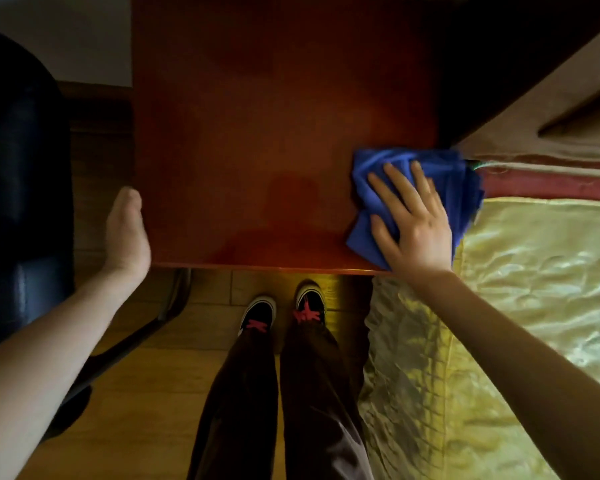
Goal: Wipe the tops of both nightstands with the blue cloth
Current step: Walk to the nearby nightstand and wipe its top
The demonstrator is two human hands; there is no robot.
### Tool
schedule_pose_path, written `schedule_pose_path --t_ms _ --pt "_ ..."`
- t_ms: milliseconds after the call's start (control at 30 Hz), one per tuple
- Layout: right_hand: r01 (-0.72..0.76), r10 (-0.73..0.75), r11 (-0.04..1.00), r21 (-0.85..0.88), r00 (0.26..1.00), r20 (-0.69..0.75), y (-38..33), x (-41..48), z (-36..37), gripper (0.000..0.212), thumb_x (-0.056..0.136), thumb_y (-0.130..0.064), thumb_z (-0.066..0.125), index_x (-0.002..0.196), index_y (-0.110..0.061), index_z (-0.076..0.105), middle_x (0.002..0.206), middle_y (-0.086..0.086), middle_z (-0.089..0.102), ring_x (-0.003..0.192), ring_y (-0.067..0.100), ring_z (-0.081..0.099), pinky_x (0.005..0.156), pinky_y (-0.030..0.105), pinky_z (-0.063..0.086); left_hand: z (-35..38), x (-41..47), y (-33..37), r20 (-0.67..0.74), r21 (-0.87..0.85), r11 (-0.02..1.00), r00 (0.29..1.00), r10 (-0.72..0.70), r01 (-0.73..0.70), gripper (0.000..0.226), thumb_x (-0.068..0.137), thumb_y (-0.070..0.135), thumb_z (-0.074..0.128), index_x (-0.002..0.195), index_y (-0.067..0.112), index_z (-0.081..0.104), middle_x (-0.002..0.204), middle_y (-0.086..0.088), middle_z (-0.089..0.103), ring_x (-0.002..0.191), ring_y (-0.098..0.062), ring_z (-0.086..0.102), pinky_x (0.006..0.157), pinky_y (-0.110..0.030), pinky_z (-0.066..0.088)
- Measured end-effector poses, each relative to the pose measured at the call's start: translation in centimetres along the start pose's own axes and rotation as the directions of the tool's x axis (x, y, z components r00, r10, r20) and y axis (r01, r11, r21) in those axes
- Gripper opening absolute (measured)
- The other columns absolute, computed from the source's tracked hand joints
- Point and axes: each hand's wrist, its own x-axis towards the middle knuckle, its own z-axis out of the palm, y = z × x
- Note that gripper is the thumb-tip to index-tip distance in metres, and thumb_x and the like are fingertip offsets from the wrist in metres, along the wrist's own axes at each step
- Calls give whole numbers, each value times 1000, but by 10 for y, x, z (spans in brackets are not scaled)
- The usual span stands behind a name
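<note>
A reddish-brown wooden nightstand (pixel 257 133) fills the middle of the view, its top bare. The crumpled blue cloth (pixel 447 174) lies on its near right corner, partly hanging over the right edge. My right hand (pixel 409 220) presses flat on the cloth with fingers spread. My left hand (pixel 127 230) is held edge-on at the nightstand's near left corner, fingers together and straight, holding nothing; I cannot tell if it touches the wood.
A bed with a shiny yellow-green cover (pixel 516 289) lies against the nightstand's right side, with brown and red bedding (pixel 568 133) further back. A dark blue chair (pixel 21 202) stands at the left on a wood floor (pixel 146 393). My shoes (pixel 284 310) are under the front edge.
</note>
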Motion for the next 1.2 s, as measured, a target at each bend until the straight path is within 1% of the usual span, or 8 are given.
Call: schedule_pose_path --t_ms 167,333,533,667,833,1000,1100,1200 --pt "-38 38 999 -25 999 5 -55 -3 22 52 96 -36 49 145 -22 44 154 3 39 147 39 20 119 50 20 -9 14 -15 6 -63 998 1000 -5 6 32 101 39 24 91 36 54 97 17 56 84 21 55 85 -13 46" --pt "293 -298 954 68 951 76 -162 50 61 52 93 -37 50 142 -17 49 150 5 44 144 41 28 117 51 25 -6 13 -9 11 -120 993 1000 22 -21 30 104 25 28 85 37 48 88 23 48 66 29 50 63 3 36" --pt "292 -292 956 15 952 93 -197 215 73 60 88 -47 40 142 -22 49 151 4 44 145 36 28 117 43 21 -12 31 -30 -25 -118 993 1000 6 -9 47 101 30 38 143 9 38 146 -1 42 120 3 34 82 8 28" --pt "156 -147 985 -75 983 114 -196 269 65 59 94 -48 26 149 -29 34 159 0 29 150 30 13 122 39 9 -13 29 -29 12 -119 992 998 54 -52 46 101 33 34 141 12 41 131 15 44 121 3 38 86 3 30" --pt "325 -324 946 15 939 117 -202 151 74 55 92 -39 43 144 -20 45 153 6 41 146 38 23 118 45 17 -15 25 -23 -3 -183 983 1000 27 -27 38 101 25 38 135 9 48 118 18 48 107 6 46 81 5 31" --pt "452 -437 892 1 863 252 -191 20 67 55 97 -43 45 148 -25 37 157 0 34 148 32 19 120 45 20 -19 29 -30 75 -150 989 997 5 7 52 94 49 37 119 10 59 119 -7 65 112 -18 60 102 -38 45" --pt "510 -496 860 15 829 260 -180 34 66 59 94 -49 47 148 -27 37 155 -3 37 147 29 23 120 43 20 -18 31 -32 72 -151 988 997 17 -5 30 100 36 36 102 22 63 100 6 67 94 4 62 90 -16 47" --pt "391 -391 920 30 907 154 -178 98 68 55 93 -45 47 144 -24 45 150 2 45 144 34 30 116 45 22 -16 29 -31 76 -221 975 996 37 -19 27 100 31 38 113 21 60 109 9 63 103 -3 59 96 -23 44"
